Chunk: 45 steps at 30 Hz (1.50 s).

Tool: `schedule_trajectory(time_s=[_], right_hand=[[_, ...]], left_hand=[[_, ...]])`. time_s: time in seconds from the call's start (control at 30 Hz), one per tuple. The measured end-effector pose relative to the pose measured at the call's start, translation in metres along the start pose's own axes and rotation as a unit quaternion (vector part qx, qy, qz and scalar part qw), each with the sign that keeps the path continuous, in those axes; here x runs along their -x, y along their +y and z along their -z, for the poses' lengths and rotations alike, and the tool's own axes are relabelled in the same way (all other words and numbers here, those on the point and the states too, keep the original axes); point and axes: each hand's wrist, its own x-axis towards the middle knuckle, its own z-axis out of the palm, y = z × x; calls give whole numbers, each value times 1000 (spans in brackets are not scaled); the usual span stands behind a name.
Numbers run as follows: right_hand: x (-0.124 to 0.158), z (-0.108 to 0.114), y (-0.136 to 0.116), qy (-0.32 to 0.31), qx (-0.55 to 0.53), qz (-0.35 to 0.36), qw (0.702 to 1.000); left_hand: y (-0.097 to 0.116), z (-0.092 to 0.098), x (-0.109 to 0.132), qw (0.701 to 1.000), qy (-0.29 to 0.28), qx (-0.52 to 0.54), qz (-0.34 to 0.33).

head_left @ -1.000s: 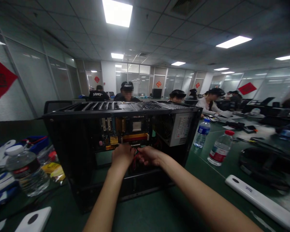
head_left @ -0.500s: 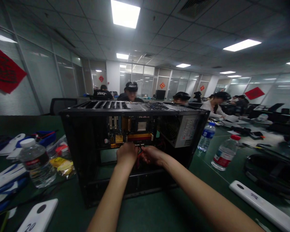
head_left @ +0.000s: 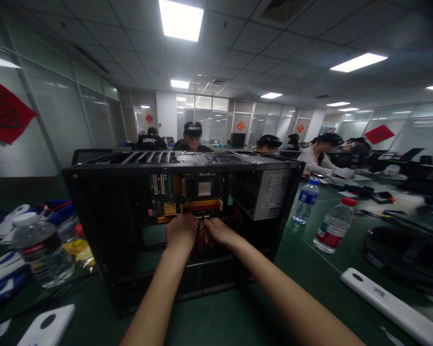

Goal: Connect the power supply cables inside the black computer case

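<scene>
While both forearms are reaching into the open black computer case [head_left: 104, 226] standing on the green table [head_left: 238, 307], the left hand [head_left: 180, 231] and the right hand [head_left: 218, 231] are working side by side just below the motherboard [head_left: 187, 192], with red wires [head_left: 199, 239] showing between them. Both hands are curling inward with fingertips hidden, so whether they are pinching the wires or merely touching them cannot be told. A power supply [head_left: 270, 192] is sitting inside the case, right of the hands.
</scene>
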Motion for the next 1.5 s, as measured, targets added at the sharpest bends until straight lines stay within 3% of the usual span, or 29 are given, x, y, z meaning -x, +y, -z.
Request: schedule_trajectory(time_s=[0.1, 0.23, 0.37, 0.57, 0.77, 0.93, 1.1, 1.23, 1.37, 1.5], right_hand=[[3, 4, 3, 75, 87, 45, 992], [8, 15, 8, 167, 232, 127, 950], [6, 23, 14, 145, 289, 159, 933], [4, 20, 11, 141, 315, 131, 929], [15, 18, 3, 160, 399, 98, 898], [20, 19, -1, 173, 400, 96, 895], [22, 20, -6, 221, 357, 115, 900], [24, 18, -9, 255, 314, 182, 896], [28, 12, -9, 220, 268, 278, 896], [29, 9, -7, 187, 235, 306, 903]], left_hand=[[1, -2, 1, 1000, 8, -13, -6], [-1, -4, -1, 1000, 17, -10, -3], [-2, -6, -4, 1000, 7, -6, -15], [-1, -11, -5, 1000, 2, -5, -10], [3, -10, -3, 1000, -8, -23, -14], [5, -9, 0, 999, 6, -39, -25], [6, -10, 5, 997, 48, -52, 7], [5, -10, 7, 995, 52, -65, -57], [2, -7, 6, 990, 36, -98, -100], [1, -2, 6, 991, 5, -90, -97]])
